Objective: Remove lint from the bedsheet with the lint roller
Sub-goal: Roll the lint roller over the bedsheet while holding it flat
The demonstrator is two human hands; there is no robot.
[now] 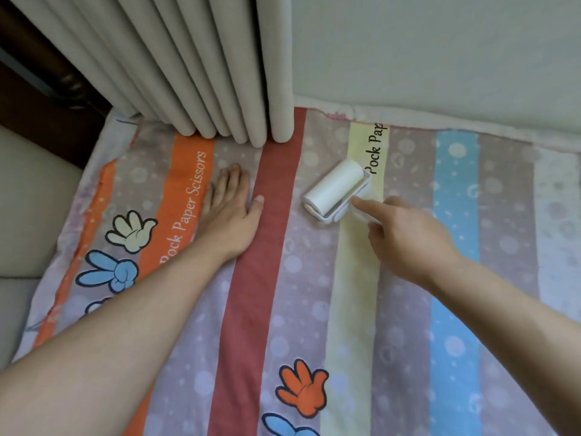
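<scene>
The bedsheet [292, 309] fills the view, striped in orange, red, yellow, blue and grey with cartoon hands and lettering. A white lint roller [334, 187] lies with its drum on the sheet, between the red and yellow stripes near the far edge. My right hand [405, 237] grips its white handle, index finger stretched along the handle toward the drum. My left hand [231, 206] rests flat on the sheet, fingers spread, to the left of the red stripe and about a hand's width left of the roller.
Beige pleated curtains [201, 67] hang down onto the far edge of the sheet at centre left. A pale wall [440, 51] runs along the far right edge. A cream padded surface [28, 196] lies beside the bed on the left.
</scene>
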